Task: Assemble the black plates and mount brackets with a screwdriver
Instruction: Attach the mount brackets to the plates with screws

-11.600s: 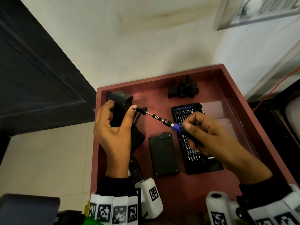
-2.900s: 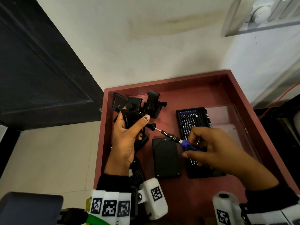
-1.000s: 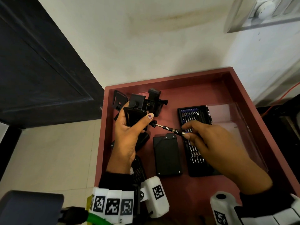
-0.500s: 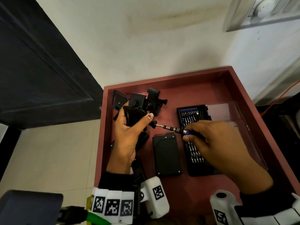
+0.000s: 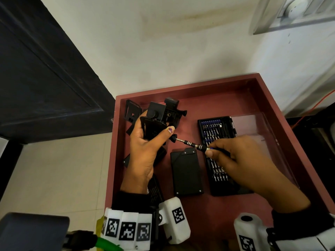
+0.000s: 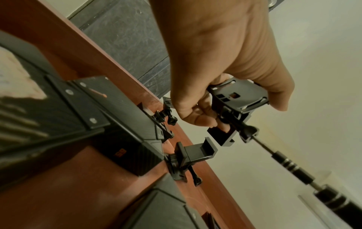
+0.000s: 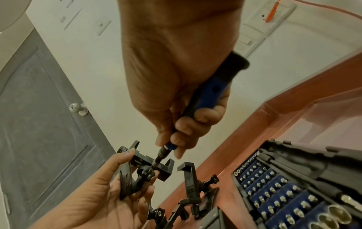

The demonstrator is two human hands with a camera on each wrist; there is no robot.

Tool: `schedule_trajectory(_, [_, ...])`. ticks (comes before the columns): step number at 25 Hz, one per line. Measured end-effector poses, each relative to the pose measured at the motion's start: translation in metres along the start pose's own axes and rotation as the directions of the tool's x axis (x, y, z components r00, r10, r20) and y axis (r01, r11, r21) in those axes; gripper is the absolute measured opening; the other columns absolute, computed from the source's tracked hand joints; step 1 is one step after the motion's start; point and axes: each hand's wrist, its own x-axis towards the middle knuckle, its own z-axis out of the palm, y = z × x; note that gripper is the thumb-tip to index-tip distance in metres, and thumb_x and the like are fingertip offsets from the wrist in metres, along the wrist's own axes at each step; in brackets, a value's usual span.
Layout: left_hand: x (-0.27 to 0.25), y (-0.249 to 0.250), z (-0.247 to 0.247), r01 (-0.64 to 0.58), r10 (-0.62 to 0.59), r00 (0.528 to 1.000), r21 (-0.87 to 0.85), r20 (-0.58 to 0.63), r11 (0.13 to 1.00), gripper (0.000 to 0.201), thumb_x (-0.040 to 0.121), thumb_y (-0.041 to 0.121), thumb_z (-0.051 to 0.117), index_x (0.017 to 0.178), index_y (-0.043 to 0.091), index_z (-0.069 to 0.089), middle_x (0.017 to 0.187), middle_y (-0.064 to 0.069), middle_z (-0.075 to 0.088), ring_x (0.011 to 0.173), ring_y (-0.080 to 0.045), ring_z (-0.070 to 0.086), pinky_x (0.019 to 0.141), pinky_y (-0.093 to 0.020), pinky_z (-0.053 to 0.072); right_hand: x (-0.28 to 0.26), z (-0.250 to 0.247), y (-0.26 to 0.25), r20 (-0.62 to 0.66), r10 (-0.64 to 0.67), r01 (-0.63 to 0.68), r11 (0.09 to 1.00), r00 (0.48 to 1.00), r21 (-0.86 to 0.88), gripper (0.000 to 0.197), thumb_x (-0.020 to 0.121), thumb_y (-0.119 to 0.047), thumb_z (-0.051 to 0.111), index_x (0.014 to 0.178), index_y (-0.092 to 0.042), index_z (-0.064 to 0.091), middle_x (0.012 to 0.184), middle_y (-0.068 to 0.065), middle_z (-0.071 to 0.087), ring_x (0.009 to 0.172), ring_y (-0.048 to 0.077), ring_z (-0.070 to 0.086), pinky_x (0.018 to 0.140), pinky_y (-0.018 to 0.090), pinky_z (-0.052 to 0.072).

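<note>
My left hand (image 5: 146,142) grips a black mount bracket (image 5: 153,129) above the left side of the red tray (image 5: 268,113); the same bracket (image 6: 238,99) fills the left wrist view. My right hand (image 5: 230,156) holds a blue-handled screwdriver (image 5: 192,144) by its handle (image 7: 207,96). The screwdriver's tip sits in the black thumbscrew (image 6: 249,134) on the bracket's side. A flat black plate (image 5: 186,172) lies on the tray floor between my hands. Another black plate (image 5: 157,156) lies partly hidden under my left hand.
An open bit case (image 5: 219,142) with a clear lid (image 5: 262,134) lies on the tray's right side. More black brackets (image 5: 168,111) stand at the tray's back left. A dark door (image 5: 36,73) and a white wall lie beyond the tray.
My right hand's fingers have shifted along the screwdriver handle, showing and hiding its blue part. The bracket and my left hand have stayed in place.
</note>
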Motion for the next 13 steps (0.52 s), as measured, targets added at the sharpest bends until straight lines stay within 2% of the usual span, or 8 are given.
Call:
schedule_trajectory(3, [-0.001,0.0,0.001,-0.019,0.019,1.0,0.007,0.015,1.0,0.045,0.059,0.019,0.074,0.101,0.028,0.06,0.102,-0.001,0.069,0.106,-0.024,0.065,0.083,-0.024,0.053,0.0,0.001,0.003,0.027,0.002,-0.004,0.999,1.0,0.052,0.025,0.09,-0.035,0.054,0.072,-0.022,0.064,0.051,0.006,0.055,0.045,0.015,0.049,0.046,0.028,0.037])
schedule_trajectory(5, [0.0,0.0,0.0,-0.03,0.029,0.999,0.015,0.016,0.999,0.045,0.059,0.02,0.075,0.101,0.028,0.06,0.1,0.0,0.069,0.104,-0.023,0.066,0.084,-0.025,0.053,0.0,0.002,0.004,0.047,0.021,-0.026,0.994,0.999,0.101,0.024,0.09,-0.033,0.055,0.07,-0.022,0.063,0.053,0.007,0.057,0.044,0.013,0.047,0.045,0.025,0.037])
schedule_trajectory(8, [-0.001,-0.001,0.002,-0.049,0.048,0.998,0.026,0.047,0.998,0.047,0.058,0.02,0.074,0.102,0.027,0.06,0.097,0.002,0.07,0.099,-0.018,0.067,0.079,-0.022,0.053,0.002,0.002,0.006,0.077,0.068,-0.082,0.979,0.995,0.185,0.023,0.091,-0.029,0.057,0.071,-0.02,0.064,0.049,-0.002,0.055,0.041,0.004,0.046,0.043,0.019,0.038])
schedule_trajectory(10, [0.0,-0.001,0.004,-0.042,0.039,0.997,0.043,0.069,0.998,0.047,0.059,0.022,0.073,0.104,0.026,0.06,0.096,0.004,0.07,0.095,-0.012,0.067,0.075,-0.018,0.052,0.001,-0.001,0.007,0.098,0.084,-0.098,0.984,0.992,0.147,0.022,0.092,-0.031,0.055,0.074,-0.022,0.062,0.052,-0.004,0.057,0.043,0.004,0.049,0.046,0.023,0.042])
schedule_trajectory(12, [0.002,0.003,0.002,-0.05,0.045,0.996,0.066,0.083,0.997,0.041,0.061,0.031,0.07,0.101,0.024,0.063,0.089,0.007,0.07,0.086,-0.005,0.066,0.071,-0.015,0.051,-0.002,-0.008,0.007,0.089,0.083,-0.088,0.995,0.993,0.055,0.019,0.092,-0.036,0.054,0.079,-0.024,0.061,0.059,-0.002,0.059,0.05,0.009,0.052,0.051,0.03,0.045])
schedule_trajectory(13, [0.002,0.006,0.002,-0.064,0.057,0.994,0.075,0.088,0.995,0.035,0.062,0.034,0.068,0.095,0.023,0.064,0.083,0.006,0.068,0.08,-0.004,0.063,0.068,-0.013,0.05,-0.004,-0.013,0.007,0.072,0.08,-0.08,0.997,0.994,-0.002,0.017,0.092,-0.038,0.055,0.082,-0.026,0.061,0.061,-0.002,0.058,0.053,0.01,0.052,0.051,0.027,0.042])
